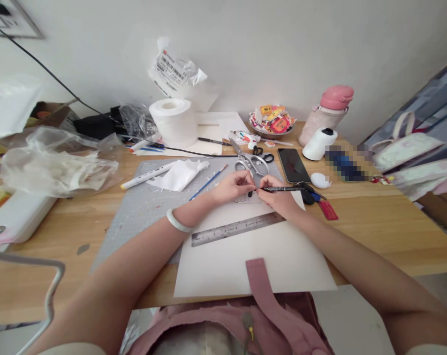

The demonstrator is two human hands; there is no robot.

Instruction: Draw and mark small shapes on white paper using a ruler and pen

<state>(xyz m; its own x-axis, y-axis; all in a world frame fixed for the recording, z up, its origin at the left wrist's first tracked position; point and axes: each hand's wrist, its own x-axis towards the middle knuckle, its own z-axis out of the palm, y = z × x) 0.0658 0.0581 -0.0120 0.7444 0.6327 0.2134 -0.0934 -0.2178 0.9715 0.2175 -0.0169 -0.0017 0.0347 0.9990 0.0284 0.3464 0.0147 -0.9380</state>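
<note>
My right hand is closed round a black pen, which lies nearly level and points toward my left hand. The fingers of my left hand are pinched together, almost touching those of the right. A small dark piece shows just below the left fingertips; what the pinch holds is too small to make out. Under both hands lies a white sheet of paper with small black line drawings partly hidden by the fingers. A steel ruler rests aslant on the sheet, nearer to me.
Silver scissors and a phone lie beyond my hands. A grey cutting mat bears a marker, crumpled tissue and a blue brush. Behind stand a paper roll, a bowl of cutouts and a pink-lidded bottle.
</note>
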